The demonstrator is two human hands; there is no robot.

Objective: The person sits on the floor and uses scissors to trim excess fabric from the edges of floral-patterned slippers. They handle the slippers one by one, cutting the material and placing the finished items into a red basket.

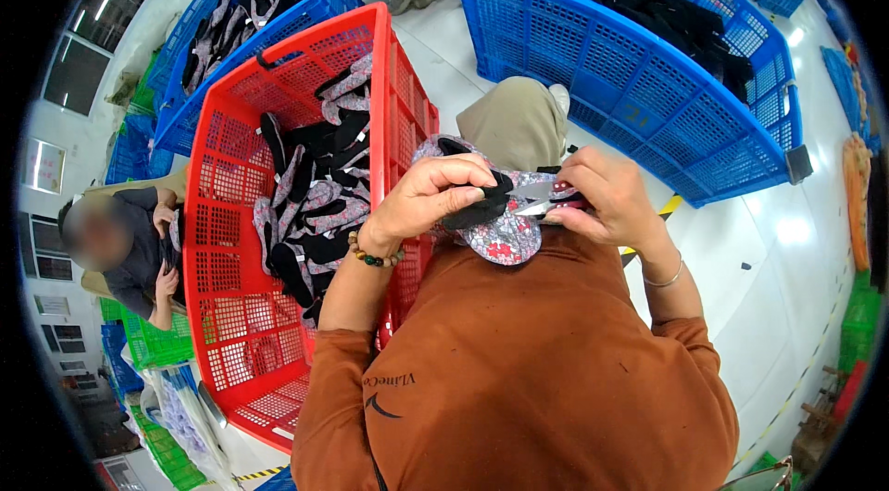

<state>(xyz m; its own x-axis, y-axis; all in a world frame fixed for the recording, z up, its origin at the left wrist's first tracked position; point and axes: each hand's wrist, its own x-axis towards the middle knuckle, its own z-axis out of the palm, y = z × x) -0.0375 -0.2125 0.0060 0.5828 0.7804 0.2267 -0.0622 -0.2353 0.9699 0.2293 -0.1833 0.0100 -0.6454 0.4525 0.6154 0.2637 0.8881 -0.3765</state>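
My left hand (428,195) pinches the black lining of a floral-print fabric slipper (505,239) above my lap. Its rounded grey, pink and red end points toward my body. From the other side, my right hand (607,196) grips a pair of scissors (532,208), their silver blades lying apart over the slipper. Fingers cover most of the scissors' handles. More floral fabric shows beyond the left fingers; whether it belongs to the same slipper I cannot tell.
Against my left side stands a red crate (381,65) holding several similar slippers (324,204). Ahead to the right is a large blue crate (593,56) with black pieces (662,14). Another blue crate (331,0) stands far left. A seated co-worker (130,250) handles something dark beyond the red crate.
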